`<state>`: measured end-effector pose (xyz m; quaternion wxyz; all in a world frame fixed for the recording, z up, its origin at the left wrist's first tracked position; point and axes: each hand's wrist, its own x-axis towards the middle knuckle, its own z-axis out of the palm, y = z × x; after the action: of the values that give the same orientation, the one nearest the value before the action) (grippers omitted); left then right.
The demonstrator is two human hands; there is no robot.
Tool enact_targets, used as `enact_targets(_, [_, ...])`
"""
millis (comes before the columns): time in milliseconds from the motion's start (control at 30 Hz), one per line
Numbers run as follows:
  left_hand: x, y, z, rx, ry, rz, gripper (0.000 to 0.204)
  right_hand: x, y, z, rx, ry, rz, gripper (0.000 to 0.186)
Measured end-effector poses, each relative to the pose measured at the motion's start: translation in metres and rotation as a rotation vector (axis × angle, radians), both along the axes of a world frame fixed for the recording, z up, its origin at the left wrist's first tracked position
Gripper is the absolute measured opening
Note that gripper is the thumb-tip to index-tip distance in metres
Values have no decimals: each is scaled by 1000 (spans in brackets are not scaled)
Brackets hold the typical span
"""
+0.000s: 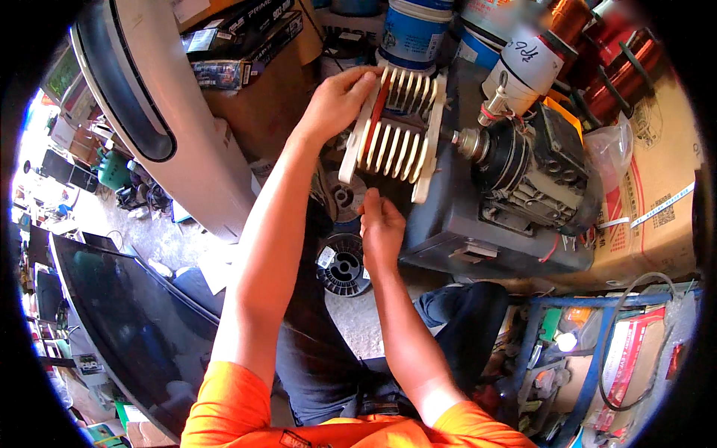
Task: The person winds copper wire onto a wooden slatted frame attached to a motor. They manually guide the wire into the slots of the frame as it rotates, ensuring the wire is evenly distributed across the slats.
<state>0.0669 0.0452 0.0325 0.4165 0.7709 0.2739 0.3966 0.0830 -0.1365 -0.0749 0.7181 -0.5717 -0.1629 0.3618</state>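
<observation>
A cream, slotted coil-winding former (401,142) sits at the end of a spindle in front of me. Reddish-brown copper wire (377,112) lies in its slot nearest the left end. My left hand (336,103) has its fingers closed on the former's upper left edge, beside that wire. Just below the former is my right hand (383,228), closed with the thumb uppermost; what it grips, if anything, does not show clearly. The spindle runs right to a dark electric motor (534,175) on a grey metal cabinet (463,224).
A black wire spool (345,265) lies on the floor between my legs. Blue buckets (414,33) and copper wire reels (620,75) stand at the back. To the left are a tall pale casing (179,112) and a dark screen panel (134,313); a blue-framed rack (538,328) is right.
</observation>
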Motion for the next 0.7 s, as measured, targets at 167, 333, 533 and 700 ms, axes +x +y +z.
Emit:
enact_targets(167, [-15,-17,-3,-496,190,-73,33,2,-1,13,11,-124,-27,42])
enact_targets(333, [-45,-3,-21,-732,231,-303,43,3,3,17,-14,-90,-5,42])
enact_targets(533, [-62,-8,5,-822,55,-485,58,5,7,9,40,-168,-25,42])
enact_targets(700, [-47,-4,22,-660,-109,-431,46,7,7,5,51,-128,3,42])
